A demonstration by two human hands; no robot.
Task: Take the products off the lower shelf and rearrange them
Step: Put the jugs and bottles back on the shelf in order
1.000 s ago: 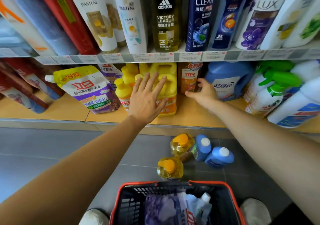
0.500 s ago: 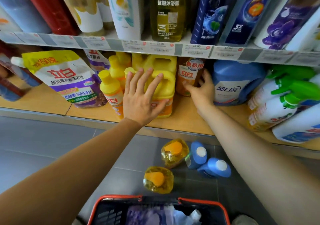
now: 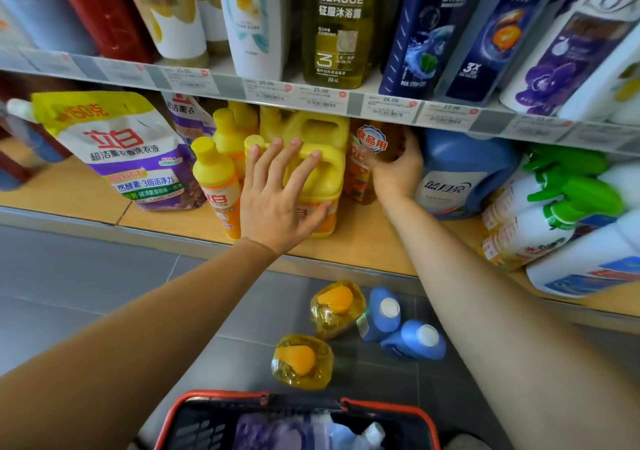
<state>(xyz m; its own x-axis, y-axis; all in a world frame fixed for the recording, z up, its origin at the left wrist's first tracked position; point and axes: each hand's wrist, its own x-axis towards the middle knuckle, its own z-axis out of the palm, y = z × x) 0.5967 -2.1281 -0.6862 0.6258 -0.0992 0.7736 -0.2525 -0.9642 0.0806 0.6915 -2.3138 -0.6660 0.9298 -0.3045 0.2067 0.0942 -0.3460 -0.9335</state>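
Products crowd the lower shelf (image 3: pixel 363 242) in the head view. A yellow jug (image 3: pixel 322 186) stands near its front edge, with a small yellow bottle (image 3: pixel 216 179) just to its left and an orange pack (image 3: pixel 358 176) behind it, beside a blue jug (image 3: pixel 460 179). The left hand (image 3: pixel 277 200) lies on the yellow jug's handle, fingers straight and spread. The right hand (image 3: pixel 394 169) curls thumb and fingers round the orange pack. Two yellow bottles (image 3: pixel 337 307) and two blue bottles (image 3: pixel 382 314) lie on the floor below, near a red-rimmed basket (image 3: pixel 381 406).
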